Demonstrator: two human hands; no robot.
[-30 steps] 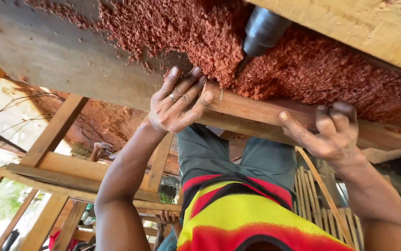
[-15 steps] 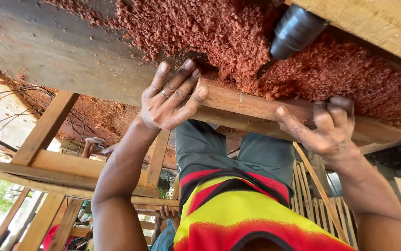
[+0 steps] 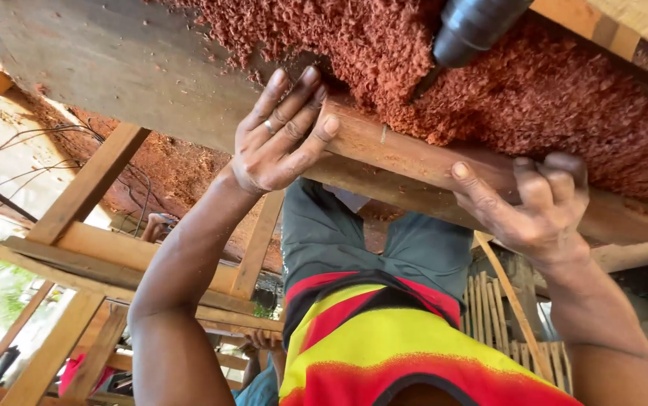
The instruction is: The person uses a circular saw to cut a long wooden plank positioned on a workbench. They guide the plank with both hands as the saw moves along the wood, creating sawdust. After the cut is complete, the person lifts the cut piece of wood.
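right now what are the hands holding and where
Both hold a reddish wooden plank by its near edge: the left hand presses flat near its sawdust-covered end, and the right hand curls its fingers over the edge further along.

Sawdust-covered (image 3: 564,98) workbench (image 3: 98,68), wooden plank (image 3: 414,162)

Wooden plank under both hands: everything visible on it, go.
The wooden plank is a long reddish-brown board, smooth-faced with a squared edge, running aslant across the head view from upper left to lower right. Red-brown sawdust lies heaped along its far side. The left hand rests flat on it, fingers spread, a ring on one; the right hand curls over its near edge. Its right end passes out of view.
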